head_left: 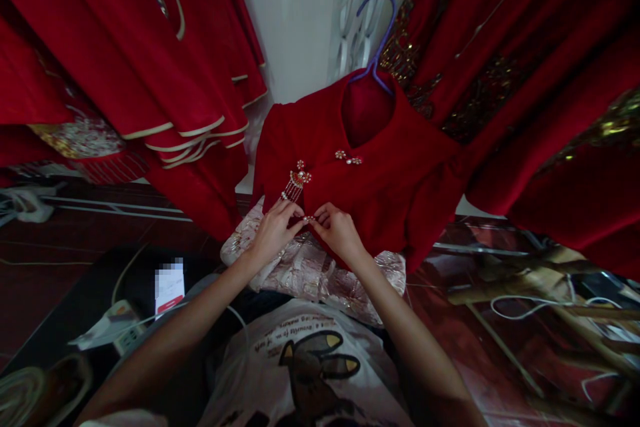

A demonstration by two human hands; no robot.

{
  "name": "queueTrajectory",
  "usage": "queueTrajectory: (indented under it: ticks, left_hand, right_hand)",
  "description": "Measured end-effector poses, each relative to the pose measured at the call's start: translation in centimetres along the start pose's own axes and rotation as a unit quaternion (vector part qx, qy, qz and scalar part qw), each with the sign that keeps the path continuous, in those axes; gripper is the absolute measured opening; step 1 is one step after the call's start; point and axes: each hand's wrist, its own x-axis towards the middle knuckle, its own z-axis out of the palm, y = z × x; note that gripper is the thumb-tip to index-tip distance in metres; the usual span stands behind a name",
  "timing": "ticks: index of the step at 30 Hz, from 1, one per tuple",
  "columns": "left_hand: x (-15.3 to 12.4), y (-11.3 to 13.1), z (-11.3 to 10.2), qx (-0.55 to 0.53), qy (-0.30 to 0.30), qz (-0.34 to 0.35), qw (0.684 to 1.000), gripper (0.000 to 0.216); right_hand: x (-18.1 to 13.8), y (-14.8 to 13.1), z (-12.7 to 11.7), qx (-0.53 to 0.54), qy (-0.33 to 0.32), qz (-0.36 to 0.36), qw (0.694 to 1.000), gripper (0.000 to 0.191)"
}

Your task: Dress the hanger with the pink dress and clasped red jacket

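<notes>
A red velvet top (395, 180) hangs in front of me on a purple hanger (376, 47). It carries a pearl clasp (349, 159) near the collar and a gold tasselled ornament (296, 183) lower left. My left hand (273, 230) and my right hand (337, 230) meet at the garment's front opening, just below the ornament. Both pinch a small pearl fastening (307, 218) and the fabric edge between their fingertips. Beneath the top hangs a pale embroidered skirt (310, 273).
More red garments hang at the left (125, 60) and right (525, 80), crowding both sides. A white wall (295, 20) is behind. On the dark glossy floor lie a power strip (117, 330) with cables at the left and cords and wooden pieces (550, 307) at the right.
</notes>
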Motion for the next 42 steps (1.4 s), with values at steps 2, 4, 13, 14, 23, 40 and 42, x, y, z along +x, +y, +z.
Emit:
queueTrajectory:
  ticks: [2,4,13,14,23,40,42]
  left_hand:
    - [0.0,-0.1,0.2,-0.030,0.010,-0.008,0.999,0.005]
    - [0.1,-0.1,0.2,-0.062,0.016,-0.018,0.998,0.005]
    - [0.4,0.1,-0.2,-0.146,0.022,-0.072,0.986,0.012]
    - [0.4,0.1,-0.2,-0.147,0.023,-0.072,0.986,0.013]
    - [0.4,0.2,-0.3,-0.192,-0.028,-0.083,0.978,0.018]
    - [9.7,0.5,-8.8,0.158,-0.072,0.235,0.956,0.023]
    - [10.1,0.6,-9.0,0.190,-0.099,0.242,0.946,0.023]
  right_hand:
    - [0.1,0.0,0.1,0.028,0.001,-0.011,1.000,0.007]
    - [0.1,-0.1,0.0,0.056,0.000,-0.017,0.998,0.005]
    - [-0.1,-0.9,-0.7,0.115,-0.008,-0.012,0.993,0.001]
    - [-0.1,-1.0,-0.8,0.113,-0.009,-0.012,0.993,0.001]
    - [0.0,-1.1,-1.6,0.104,-0.030,-0.013,0.994,0.002]
    - [-1.2,-2.1,-8.2,0.096,-0.205,-0.047,0.973,0.013]
    - [-1.2,-2.1,-8.2,0.101,-0.206,-0.049,0.972,0.014]
